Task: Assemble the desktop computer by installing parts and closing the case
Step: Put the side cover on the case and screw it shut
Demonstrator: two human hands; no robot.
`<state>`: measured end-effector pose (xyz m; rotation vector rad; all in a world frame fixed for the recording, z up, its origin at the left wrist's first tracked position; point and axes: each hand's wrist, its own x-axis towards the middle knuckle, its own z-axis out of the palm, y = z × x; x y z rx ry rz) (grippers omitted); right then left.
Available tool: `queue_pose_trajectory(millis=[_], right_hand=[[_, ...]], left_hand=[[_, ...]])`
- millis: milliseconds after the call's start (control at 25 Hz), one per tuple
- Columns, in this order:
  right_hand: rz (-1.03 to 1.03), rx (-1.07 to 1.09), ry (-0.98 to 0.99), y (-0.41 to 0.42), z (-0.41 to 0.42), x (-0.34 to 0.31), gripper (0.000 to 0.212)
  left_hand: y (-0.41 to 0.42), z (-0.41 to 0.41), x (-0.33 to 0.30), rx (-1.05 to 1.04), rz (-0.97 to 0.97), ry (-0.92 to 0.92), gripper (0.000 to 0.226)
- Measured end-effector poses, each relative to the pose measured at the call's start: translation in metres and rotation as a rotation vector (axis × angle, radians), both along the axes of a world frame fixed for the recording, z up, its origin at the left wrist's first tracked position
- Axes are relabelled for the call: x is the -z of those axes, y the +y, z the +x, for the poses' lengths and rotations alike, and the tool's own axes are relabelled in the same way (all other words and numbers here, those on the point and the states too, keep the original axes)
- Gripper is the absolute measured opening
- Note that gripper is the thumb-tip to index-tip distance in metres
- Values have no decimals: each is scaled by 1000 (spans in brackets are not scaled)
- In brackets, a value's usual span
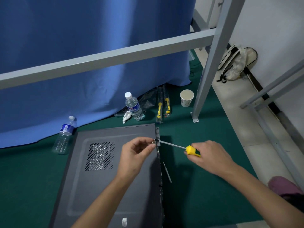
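You work in soft, even light from above; your right hand [212, 155] casts a faint shadow on the green mat [205, 186]. The grey frame bars [107, 58] bow with wide-angle distortion toward the edges, and the corners look slightly soft.

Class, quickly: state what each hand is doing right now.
Left hand: pinches a small silver screw.
Right hand: grips the yellow-handled screwdriver.

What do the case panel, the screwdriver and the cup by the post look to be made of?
Case panel: likely painted sheet metal; matt dark grey, pressed outline, punched vent holes.
Screwdriver: bright metal shaft, glossy yellow handle, probably plastic, held by the right hand.
Cup: looks like paper; thin white wall, rolled rim.
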<state>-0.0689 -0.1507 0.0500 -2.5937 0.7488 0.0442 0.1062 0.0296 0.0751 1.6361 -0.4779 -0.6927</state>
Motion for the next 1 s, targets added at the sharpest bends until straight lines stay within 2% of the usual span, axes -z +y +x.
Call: queue_pose_trajectory(millis=[200,320,400,520,640,720,800,920,1000], right_hand=[[-66,-44,44,-2,-4,-3,38],[-68,-64,61,-2,-4,-5,37],[-129,-89,107,-3,-4,-7,35],[-207,-141,182,-6,-4,-10,33],[-245,-217,183,-8,-3,-14,24],[-160,-237,146,-8,-3,-17,16],[39,-226,151,-12,-3,-21,10],[297,-179,119,-24,-2,-24,33],[460,-69,-11,-34,-2,-27,35]], left_hand=[[0,-2,-4,-2,5,-7,20],[2,-2,-5,12,54,-75,20],[5,0,-5,49,128,-216,19],[9,5,-3,187,223,-528,12],[7,9,-2,270,298,-678,10],[4,13,-2,305,363,-736,10],[2,19,-1,330,401,-736,11],[0,28,2,366,425,-689,9],[0,34,4,360,438,-575,6]])
